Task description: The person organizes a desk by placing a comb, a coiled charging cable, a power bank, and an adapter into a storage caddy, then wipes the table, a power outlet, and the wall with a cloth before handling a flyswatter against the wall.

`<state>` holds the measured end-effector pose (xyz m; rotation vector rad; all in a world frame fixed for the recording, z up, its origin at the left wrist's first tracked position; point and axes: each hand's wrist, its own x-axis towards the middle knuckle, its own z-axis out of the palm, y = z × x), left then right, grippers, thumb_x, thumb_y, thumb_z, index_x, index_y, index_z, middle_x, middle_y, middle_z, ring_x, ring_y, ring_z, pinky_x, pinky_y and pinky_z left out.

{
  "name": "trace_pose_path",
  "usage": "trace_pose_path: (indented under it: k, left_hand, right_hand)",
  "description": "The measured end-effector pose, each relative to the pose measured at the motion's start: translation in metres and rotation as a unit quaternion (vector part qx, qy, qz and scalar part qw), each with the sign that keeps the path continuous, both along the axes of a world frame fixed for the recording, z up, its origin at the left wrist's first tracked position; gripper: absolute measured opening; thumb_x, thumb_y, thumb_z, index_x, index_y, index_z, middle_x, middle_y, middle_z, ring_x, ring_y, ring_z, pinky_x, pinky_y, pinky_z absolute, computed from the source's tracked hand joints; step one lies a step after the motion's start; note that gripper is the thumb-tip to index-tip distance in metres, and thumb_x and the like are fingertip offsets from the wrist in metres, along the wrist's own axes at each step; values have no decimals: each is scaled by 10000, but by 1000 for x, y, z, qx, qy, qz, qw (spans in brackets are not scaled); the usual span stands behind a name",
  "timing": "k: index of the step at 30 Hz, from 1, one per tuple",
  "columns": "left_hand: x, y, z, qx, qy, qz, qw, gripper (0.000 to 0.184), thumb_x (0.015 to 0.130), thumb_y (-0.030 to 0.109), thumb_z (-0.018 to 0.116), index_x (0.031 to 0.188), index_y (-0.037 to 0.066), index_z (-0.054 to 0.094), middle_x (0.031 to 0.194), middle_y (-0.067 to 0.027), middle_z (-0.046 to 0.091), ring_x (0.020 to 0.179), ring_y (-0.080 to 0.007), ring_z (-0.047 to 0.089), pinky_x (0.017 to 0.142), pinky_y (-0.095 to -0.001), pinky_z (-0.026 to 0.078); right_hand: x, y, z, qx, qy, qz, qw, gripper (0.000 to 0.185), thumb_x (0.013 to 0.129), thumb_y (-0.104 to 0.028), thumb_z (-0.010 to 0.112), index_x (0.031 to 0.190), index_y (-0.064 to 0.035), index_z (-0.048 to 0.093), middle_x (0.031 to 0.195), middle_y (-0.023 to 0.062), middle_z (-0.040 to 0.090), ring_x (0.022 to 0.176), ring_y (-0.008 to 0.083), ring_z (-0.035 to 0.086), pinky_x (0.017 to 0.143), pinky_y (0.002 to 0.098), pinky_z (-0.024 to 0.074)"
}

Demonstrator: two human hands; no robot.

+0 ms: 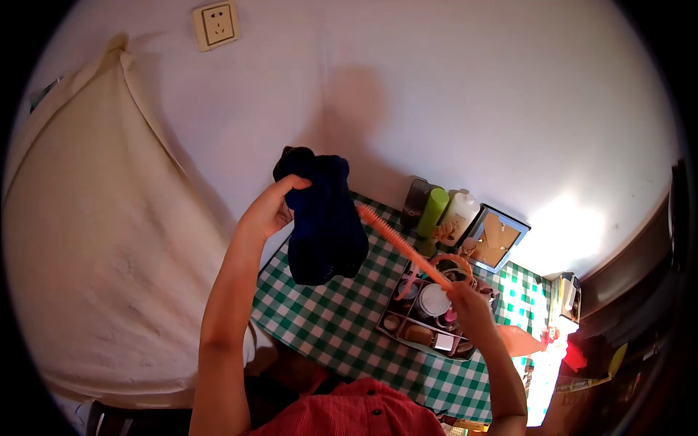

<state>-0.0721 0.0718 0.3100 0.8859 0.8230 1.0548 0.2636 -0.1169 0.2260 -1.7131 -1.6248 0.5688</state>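
Observation:
In front of the wall, my left hand (280, 200) grips a dark blue, soft, fuzzy-looking fabric item (327, 218) by its upper left side. The thumb lies over its front and the other fingers are mostly behind it. What kind of item it is I cannot tell. My right hand (469, 309) is closed round the handle of an orange comb (400, 243). The comb slants up to the left, its tip close to the right side of the blue item; whether they touch is unclear. Below lies a divided organizer box (382, 323) with jars and small containers.
A green-and-white checked tablecloth (305, 312) covers the table. At its back stand a green bottle (433, 211), a white bottle (462, 214) and a framed mirror (498, 236). Cream cloth (109, 240) hangs on the left. A wall socket (217, 25) is above.

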Motion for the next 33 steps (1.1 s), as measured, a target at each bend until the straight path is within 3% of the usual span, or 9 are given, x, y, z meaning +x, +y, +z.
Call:
trace_pose_path:
  k: [6, 9, 11, 19, 22, 24, 27, 31, 33]
  left_hand:
    - [-14, 4, 28, 62, -26, -77, 995, 361, 737, 162, 658, 1057, 0, 619, 956, -71, 671, 891, -185, 643, 797, -301, 501]
    - [-11, 10, 44, 80, 110, -66, 988, 373, 759, 196, 651, 1075, 4, 609, 988, -53, 651, 915, -160, 613, 831, -284, 476]
    - [-7, 8, 62, 193, 237, -90, 948, 344, 760, 119, 677, 1080, 7, 617, 970, -58, 663, 881, -122, 622, 780, -249, 510]
    - [1, 8, 91, 261, 230, -203, 915, 357, 785, 168, 697, 1094, 7, 621, 989, -48, 649, 921, -115, 585, 822, -239, 475]
    - [9, 2, 106, 295, 268, -213, 892, 351, 793, 274, 707, 1025, 21, 639, 910, -32, 642, 867, -100, 577, 783, -234, 455]
    - [10, 0, 114, 352, 437, -153, 814, 449, 741, 387, 757, 965, 8, 670, 872, -50, 649, 831, -104, 583, 729, -231, 455]
    - [9, -2, 138, 238, 521, -117, 811, 511, 704, 447, 787, 928, 11, 641, 863, -7, 606, 819, -76, 545, 728, -215, 443]
    - [15, 14, 127, 287, 332, -110, 892, 553, 780, 575, 678, 877, 34, 621, 813, 15, 565, 759, -55, 502, 686, -205, 427]
    - [5, 38, 123, 275, 411, 2, 869, 617, 822, 649, 566, 950, 46, 597, 799, 2, 571, 768, -79, 538, 711, -220, 447]
  right_hand:
    - [-14, 26, -52, 3, 91, 113, 989, 176, 917, -129, 544, 1011, -25, 649, 786, 24, 572, 650, 60, 473, 573, 211, 362]
    - [-28, 24, -53, -74, 271, 164, 946, 209, 927, -175, 561, 1043, -29, 656, 698, -37, 515, 645, 61, 456, 573, 234, 369]
    - [-34, 25, -45, -80, 278, 185, 939, 218, 931, -187, 561, 1041, -30, 662, 703, -64, 485, 659, 35, 435, 583, 206, 354]
    - [-62, 43, -34, -45, 249, 180, 951, 225, 928, -200, 564, 1026, -23, 663, 655, -66, 458, 588, 29, 389, 528, 204, 306]
    - [-68, 46, -30, -35, 264, 176, 948, 220, 912, -196, 582, 1023, -29, 671, 617, -62, 443, 571, 32, 378, 514, 219, 301]
    - [-69, 49, -28, 7, 250, 222, 942, 211, 906, -189, 584, 1004, -26, 677, 615, -70, 441, 573, 28, 366, 514, 221, 288]
    - [-70, 49, -27, -4, 300, 216, 929, 211, 905, -177, 585, 1014, -19, 673, 627, -69, 449, 572, 30, 361, 514, 217, 286]
    - [-92, 56, -18, -15, 305, 227, 925, 233, 919, -189, 571, 1032, -7, 662, 627, -69, 443, 562, 27, 357, 511, 207, 274]
    - [-96, 57, -7, -14, 421, 249, 872, 263, 936, -213, 554, 1043, 8, 648, 625, -73, 435, 544, 24, 354, 498, 201, 260]
